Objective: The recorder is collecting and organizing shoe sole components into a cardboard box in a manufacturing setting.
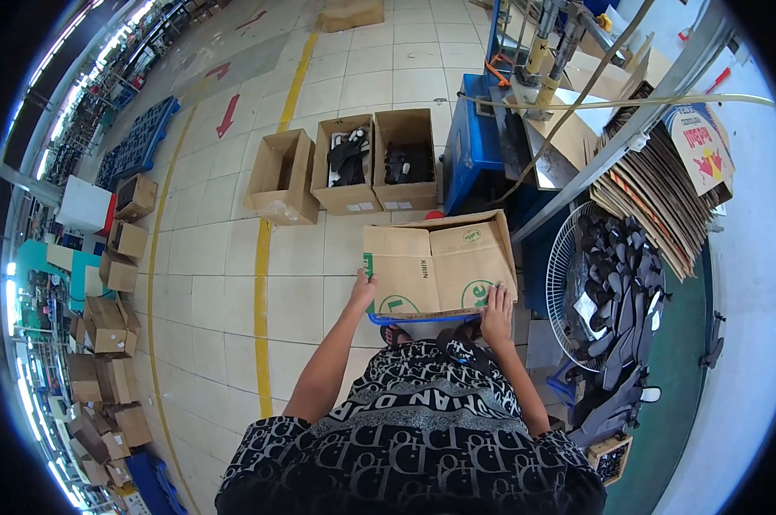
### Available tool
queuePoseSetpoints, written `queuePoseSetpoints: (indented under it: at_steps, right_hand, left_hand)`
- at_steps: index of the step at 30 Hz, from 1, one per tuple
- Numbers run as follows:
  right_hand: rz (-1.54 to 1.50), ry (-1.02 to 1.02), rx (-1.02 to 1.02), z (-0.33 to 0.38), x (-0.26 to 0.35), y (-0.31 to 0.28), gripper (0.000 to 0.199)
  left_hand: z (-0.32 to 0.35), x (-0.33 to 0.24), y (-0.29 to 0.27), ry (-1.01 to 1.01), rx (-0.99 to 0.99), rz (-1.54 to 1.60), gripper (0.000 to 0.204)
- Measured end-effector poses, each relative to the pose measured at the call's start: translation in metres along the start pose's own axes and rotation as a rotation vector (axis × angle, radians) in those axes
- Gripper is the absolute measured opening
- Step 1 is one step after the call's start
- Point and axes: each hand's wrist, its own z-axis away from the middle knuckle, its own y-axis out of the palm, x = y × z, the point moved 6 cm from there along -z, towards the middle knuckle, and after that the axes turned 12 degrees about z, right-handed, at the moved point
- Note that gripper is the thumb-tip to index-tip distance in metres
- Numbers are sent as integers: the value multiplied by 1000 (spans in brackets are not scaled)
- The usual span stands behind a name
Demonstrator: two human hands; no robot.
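Observation:
A brown cardboard box (444, 266) with green print lies in front of me, its broad panel facing up. My left hand (365, 290) is closed on its left edge, thumb on top. My right hand (497, 318) rests over the near right corner, fingers stretched flat on the cardboard; whether its thumb grips underneath is hidden. A blue rim (418, 319) shows below the box's near edge, the rest of it covered. Just beyond the box, a small red object (434, 215) peeks out.
Ahead on the tiles stand an empty carton (282, 180) and two cartons (348, 202) (405, 196) holding dark parts. To the right are a blue machine base (478, 137), stacked flat cardboard (654, 197) and a white wire basket (553, 266) of black parts. Several boxes (109, 330) line the left.

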Motion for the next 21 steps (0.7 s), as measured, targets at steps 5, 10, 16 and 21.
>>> queuePoseSetpoints:
  at_steps: [5, 10, 16, 21]
  right_hand:
    - [-63, 46, -76, -3, -4, -11, 58]
    - [136, 57, -130, -3, -14, -15, 60]
    - [124, 73, -94, -8, -16, -21, 67]
    - [124, 16, -39, -31, -24, -13, 68]
  left_hand:
    - [11, -9, 5, 185, -178, -82, 32]
    - [14, -24, 13, 212, -120, -166, 34]
    - [4, -30, 19, 164, -91, -262, 43]
    - [13, -40, 25, 90, -209, -381, 39]
